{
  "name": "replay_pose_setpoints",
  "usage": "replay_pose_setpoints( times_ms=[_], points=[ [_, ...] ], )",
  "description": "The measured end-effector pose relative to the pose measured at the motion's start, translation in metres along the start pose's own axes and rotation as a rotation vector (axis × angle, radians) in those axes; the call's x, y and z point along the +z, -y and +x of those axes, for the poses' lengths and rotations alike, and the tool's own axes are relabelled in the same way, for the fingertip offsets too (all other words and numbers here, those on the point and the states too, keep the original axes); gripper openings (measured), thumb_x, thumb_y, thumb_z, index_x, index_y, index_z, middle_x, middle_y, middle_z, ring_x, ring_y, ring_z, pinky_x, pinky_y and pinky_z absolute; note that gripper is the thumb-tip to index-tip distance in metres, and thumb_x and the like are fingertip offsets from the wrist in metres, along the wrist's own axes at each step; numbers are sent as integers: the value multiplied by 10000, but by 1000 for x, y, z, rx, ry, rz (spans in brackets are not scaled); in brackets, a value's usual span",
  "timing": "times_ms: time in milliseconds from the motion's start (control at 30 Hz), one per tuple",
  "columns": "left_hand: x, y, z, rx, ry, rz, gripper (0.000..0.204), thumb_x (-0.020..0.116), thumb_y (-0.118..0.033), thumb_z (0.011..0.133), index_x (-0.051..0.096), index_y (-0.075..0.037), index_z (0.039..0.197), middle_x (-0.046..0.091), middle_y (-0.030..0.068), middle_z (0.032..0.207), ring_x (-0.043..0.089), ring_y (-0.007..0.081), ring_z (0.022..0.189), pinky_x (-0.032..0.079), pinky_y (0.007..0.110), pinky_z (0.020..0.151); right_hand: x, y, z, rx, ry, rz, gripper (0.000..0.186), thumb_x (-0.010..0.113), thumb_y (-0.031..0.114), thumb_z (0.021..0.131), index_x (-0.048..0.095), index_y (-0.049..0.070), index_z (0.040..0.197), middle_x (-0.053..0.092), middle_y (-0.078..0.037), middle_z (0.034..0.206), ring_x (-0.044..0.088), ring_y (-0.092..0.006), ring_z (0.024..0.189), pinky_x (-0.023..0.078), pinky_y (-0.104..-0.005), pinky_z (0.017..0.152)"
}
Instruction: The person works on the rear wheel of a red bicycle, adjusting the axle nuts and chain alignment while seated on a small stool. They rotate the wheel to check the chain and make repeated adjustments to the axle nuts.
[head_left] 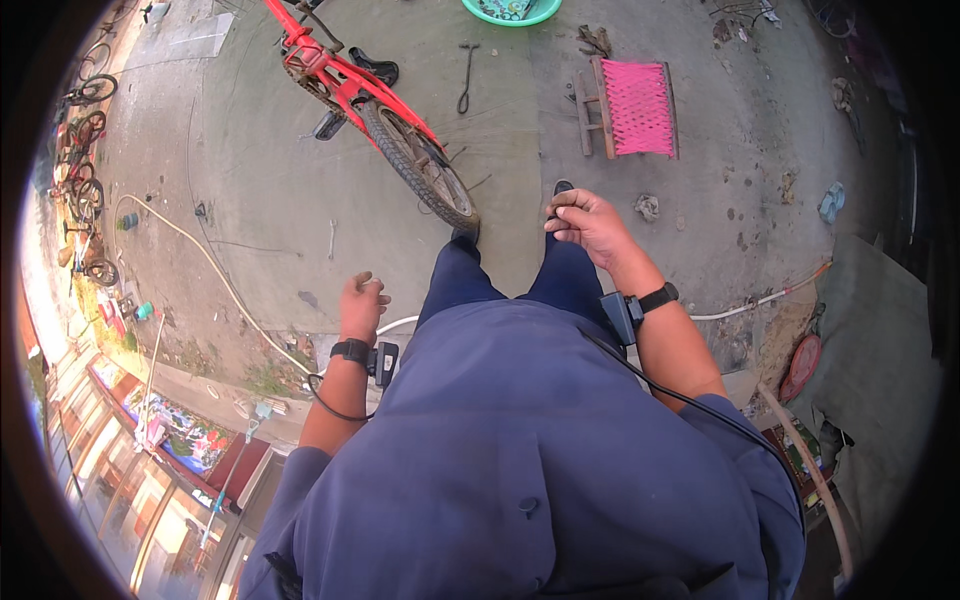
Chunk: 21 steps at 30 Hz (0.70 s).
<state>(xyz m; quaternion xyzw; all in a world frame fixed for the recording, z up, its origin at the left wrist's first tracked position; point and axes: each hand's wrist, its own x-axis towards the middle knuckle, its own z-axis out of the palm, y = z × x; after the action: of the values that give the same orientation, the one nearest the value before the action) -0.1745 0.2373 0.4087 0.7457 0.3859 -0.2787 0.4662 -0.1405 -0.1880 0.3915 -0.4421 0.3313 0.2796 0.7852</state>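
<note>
One left hand [360, 305] of ours hangs loose; our right hand [595, 228] curls near the red bike [388, 135], but we cannot tell if it grips anything.

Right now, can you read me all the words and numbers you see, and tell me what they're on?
None can be read.
Left wrist box: pale mark, too small to read.
Colourful panel, lower left: too blurred to read.
Red bike: no writing I can make out.

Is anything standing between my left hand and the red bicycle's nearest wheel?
Nothing visible: only grey ground shows between your left hand and the red bicycle's nearest wheel. Your left trouser leg lies just right of that path.
</note>
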Motion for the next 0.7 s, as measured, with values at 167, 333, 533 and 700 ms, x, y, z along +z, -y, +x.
replay_pose_setpoints(
  times_ms=[167, 333, 533, 700],
  points=[
    [71, 16, -46, -95, -45, -97, 479, 605, -184, 951, 498, 30, 1365, 662, 126, 1070, 664, 157, 763, 513, 267, 634, -79, 40, 9, 70, -12, -134, 148, 596, 60, 973, 636, 64, 1116, 700, -49, 1024, 717, -151, 844, 577, -256, 695],
    [115, 21, -72, -106, -28, -154, 481, 610, -185, 952, 498, 34, 1366, 662, 110, 1053, 656, 143, 783, 506, 253, 651, -136, 52, 11, 79, -107, -187, 140, 601, 73, 962, 640, 105, 1092, 703, -22, 1009, 712, -137, 836, 565, -249, 689],
    [116, 36, -65, -89, -15, -156, 478, 616, -181, 952, 501, 34, 1363, 666, 95, 1025, 653, 137, 780, 504, 252, 651, -141, 33, 4, 115, -156, -257, 130, 568, 59, 963, 615, 82, 1082, 675, -30, 970, 696, -148, 834, 544, -273, 705],
    [88, 62, -49, -83, 2, -212, 472, 620, -188, 953, 505, 18, 1362, 668, 89, 1009, 656, 136, 780, 504, 258, 648, -113, -4, 2, 165, -163, -361, 129, 577, 53, 961, 622, 97, 1074, 686, -28, 989, 709, -159, 843, 563, -276, 712]
  ],
)
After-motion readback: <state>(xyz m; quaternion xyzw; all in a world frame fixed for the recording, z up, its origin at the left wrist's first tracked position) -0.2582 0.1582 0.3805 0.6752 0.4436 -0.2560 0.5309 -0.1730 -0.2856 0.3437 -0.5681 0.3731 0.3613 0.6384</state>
